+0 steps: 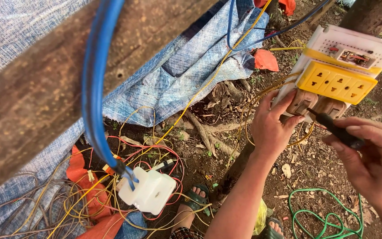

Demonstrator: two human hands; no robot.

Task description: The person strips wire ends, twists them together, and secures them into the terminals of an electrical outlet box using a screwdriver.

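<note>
In the head view, the left hand (pixel 273 126) reaches up to a white perforated switchboard (pixel 354 46) at the upper right of the frame; its fingers (pixel 288 99) are spread and curled around the lower left corner, touching one of the brown switch units (pixel 303 101) set just below a yellow socket strip (pixel 337 82). The right hand (pixel 370 155) is closed around a dark-handled screwdriver (pixel 334 128), thumb and fingers wrapped on the grip, with the shaft angled up toward the brown units. The board looks like light, stiff moulded plastic, probably brittle at its thin edges and grid holes, so a grip on the solid corner or side frame seems safer than on the sockets or the exposed part at the top. The yellow wires (pixel 261 95) trailing from it look thin and springy, likely to tug the board sideways. The screwdriver handle appears smooth and narrow, best gripped full-fisted. Lower left, a thick blue cable (pixel 94 88) runs down past a wooden beam (pixel 32 97) into a white plastic plug box (pixel 149 190) hanging over tangled wires, a blue tarp (pixel 177 75) and bare soil; a green cord (pixel 323 217) lies coiled near sandalled feet.
</note>
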